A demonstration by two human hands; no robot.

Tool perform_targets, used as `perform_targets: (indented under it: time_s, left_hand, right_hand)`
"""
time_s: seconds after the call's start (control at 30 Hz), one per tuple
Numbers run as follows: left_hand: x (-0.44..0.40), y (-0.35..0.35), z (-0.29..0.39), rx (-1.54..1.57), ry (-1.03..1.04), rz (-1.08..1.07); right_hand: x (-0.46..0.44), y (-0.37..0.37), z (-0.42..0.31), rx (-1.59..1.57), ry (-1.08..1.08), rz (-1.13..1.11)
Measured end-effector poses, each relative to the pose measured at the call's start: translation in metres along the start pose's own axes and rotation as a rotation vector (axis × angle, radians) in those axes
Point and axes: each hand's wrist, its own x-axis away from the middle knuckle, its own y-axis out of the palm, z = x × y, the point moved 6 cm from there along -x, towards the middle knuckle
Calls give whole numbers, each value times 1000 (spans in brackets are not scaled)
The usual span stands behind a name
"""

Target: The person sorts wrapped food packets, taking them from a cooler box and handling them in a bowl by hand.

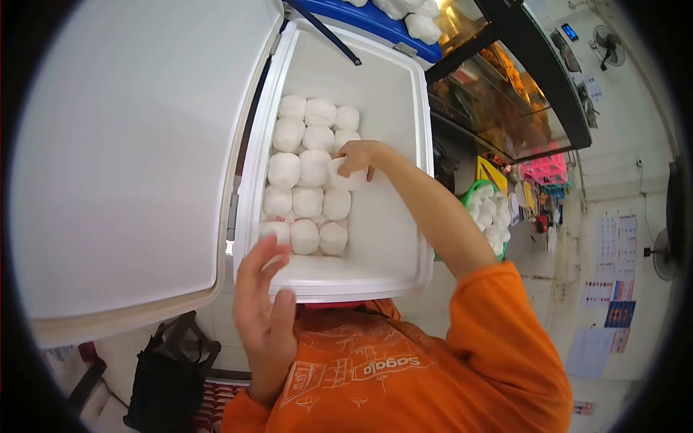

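Note:
Rows of rounded white wrapped bundles (307, 203) lie inside a white cooler box (390, 238). My right hand (363, 154) reaches into the box from the right, its fingers closed on one white wrapped bundle (346, 178) at the right end of a middle row. What the wrapping contains cannot be seen. Over the near left corner of the box, my left hand (264, 303) is open with its fingers apart and nothing in it. It partly covers the nearest left bundle (276, 231).
The cooler's raised lid (137, 144) fills the left side. Beyond the box are a blue cooler lid (361, 13) with more white bundles and a glass food cabinet (498, 101). A green basket (470, 190) of white bundles stands to the right. A dark bag (170, 375) is at lower left.

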Motion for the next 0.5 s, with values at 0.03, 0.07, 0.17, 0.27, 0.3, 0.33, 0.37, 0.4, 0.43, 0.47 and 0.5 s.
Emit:
perform_targets:
  time_s: [0.03,0.07,0.17,0.27,0.3,0.33,0.37,0.4,0.43,0.47,0.5]
  left_hand:
    - [12,-11,-2,14,11,19]
    - [24,-23,-4,-45,44,81]
    - [48,-46,-8,-66,80,248]
    - [53,-50,-11,-73,67,347]
    - [54,-48,-12,-88,63,367]
    - [53,-42,-10,-87,66,338]
    - [50,-31,-6,-80,74,310]
    - [48,-20,-4,-69,85,280]
    - [47,-7,-1,-68,119,218]
    - [44,10,0,-56,157,148]
    - [40,31,0,-33,192,61]
  right_hand:
    - [-28,6,17,-20,92,-6]
    - [-48,11,31,-35,181,-10]
    - [-81,15,38,111,78,17]
    - [-104,17,28,858,-72,129]
    - [-97,13,23,726,-87,296]
    - [-84,12,25,577,-93,465]
    - [-68,8,26,430,-95,638]
    - [-62,9,24,460,-165,706]
    - [-59,11,20,485,-226,774]
    - [-83,11,17,501,-251,806]
    - [-113,7,12,517,-255,846]
